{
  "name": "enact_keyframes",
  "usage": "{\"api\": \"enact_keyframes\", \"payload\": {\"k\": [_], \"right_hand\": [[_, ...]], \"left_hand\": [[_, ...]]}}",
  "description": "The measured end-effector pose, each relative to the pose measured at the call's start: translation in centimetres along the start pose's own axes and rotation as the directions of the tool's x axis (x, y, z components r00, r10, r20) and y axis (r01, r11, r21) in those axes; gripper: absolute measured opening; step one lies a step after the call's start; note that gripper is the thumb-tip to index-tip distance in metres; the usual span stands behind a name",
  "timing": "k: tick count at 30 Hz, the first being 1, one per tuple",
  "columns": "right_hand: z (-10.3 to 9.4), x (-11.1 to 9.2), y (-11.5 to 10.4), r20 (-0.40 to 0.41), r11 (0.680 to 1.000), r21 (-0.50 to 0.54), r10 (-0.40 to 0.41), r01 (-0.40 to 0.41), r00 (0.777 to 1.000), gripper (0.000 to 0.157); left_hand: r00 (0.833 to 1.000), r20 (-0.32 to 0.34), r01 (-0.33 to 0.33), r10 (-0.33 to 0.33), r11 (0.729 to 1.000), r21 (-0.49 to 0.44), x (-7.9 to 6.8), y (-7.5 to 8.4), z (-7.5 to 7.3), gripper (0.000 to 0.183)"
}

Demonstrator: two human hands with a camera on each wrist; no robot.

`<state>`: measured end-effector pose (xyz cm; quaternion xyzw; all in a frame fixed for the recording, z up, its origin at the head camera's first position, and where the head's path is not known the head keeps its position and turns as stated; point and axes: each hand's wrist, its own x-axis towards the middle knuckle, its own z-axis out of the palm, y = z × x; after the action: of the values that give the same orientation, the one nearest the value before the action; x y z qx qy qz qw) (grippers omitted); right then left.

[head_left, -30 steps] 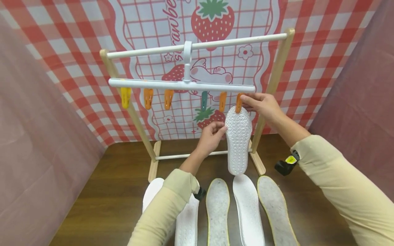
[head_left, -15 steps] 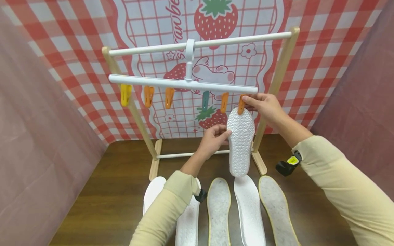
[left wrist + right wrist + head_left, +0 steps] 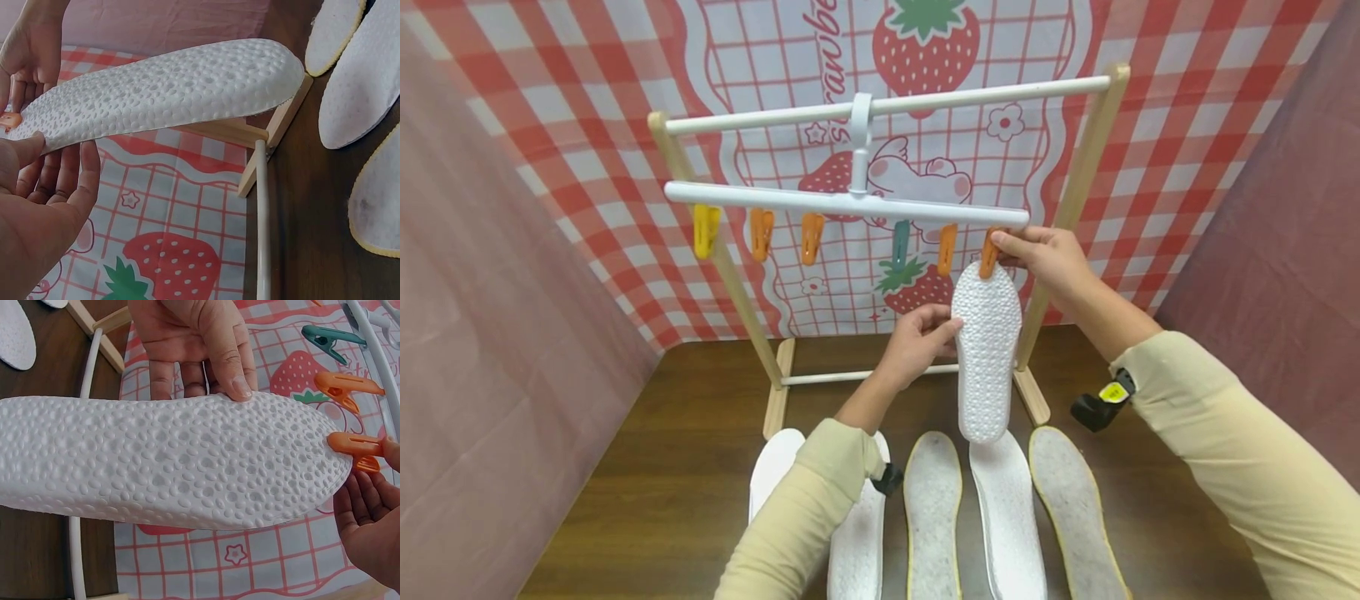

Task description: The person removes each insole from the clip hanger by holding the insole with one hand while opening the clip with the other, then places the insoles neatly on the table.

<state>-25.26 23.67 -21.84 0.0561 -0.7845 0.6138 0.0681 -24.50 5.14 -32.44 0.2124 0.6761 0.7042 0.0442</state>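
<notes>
A white, bumpy insole [image 3: 988, 358] hangs upright below the right end of the white hanger [image 3: 760, 198]. My left hand [image 3: 917, 343] pinches its left edge between thumb and fingers, a little below the top. At the top end, an orange clip [image 3: 989, 254] laps over the insole; in the right wrist view the clip [image 3: 355, 444] has its tip on the bumpy face. My right hand [image 3: 1048, 258] pinches this clip's handle. How far the clip bites behind the insole is hidden.
Other clips hang along the bar: yellow [image 3: 706, 232], green [image 3: 900, 246] and several orange. A wooden rack [image 3: 1078, 167] carries the hanger. On the brown table [image 3: 662, 450] lie white insoles [image 3: 1009, 525] and grey ones with yellow edges [image 3: 934, 517].
The insole's lower end has dropped slightly in view and now overlaps the white insole on the table a bit more. Both hands keep their holds; the head view has shifted slightly.
</notes>
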Motion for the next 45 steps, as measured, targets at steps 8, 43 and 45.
{"api": "enact_keyframes", "payload": {"k": [8, 43, 45], "right_hand": [[0.0, -0.1, -0.5, -0.048, 0.995, 0.095, -0.025, 0.03, 0.999, 0.01], [0.4, 0.0, -1.5, 0.057, 0.986, 0.155, 0.056, -0.064, 0.997, 0.063], [0.4, 0.1, -1.5, 0.05, 0.989, 0.129, 0.059, -0.065, 0.997, 0.063]], "left_hand": [[1.0, -0.026, 0.012, -0.012, 1.0, -0.011, -0.7, -0.2, -0.7, 0.026], [0.996, -0.055, 0.065, -0.064, 0.998, 0.004, -3.7, -0.2, -4.6, 0.024], [0.996, -0.06, 0.066, -0.066, 0.998, -0.004, -3.8, -0.2, -4.9, 0.024]]}}
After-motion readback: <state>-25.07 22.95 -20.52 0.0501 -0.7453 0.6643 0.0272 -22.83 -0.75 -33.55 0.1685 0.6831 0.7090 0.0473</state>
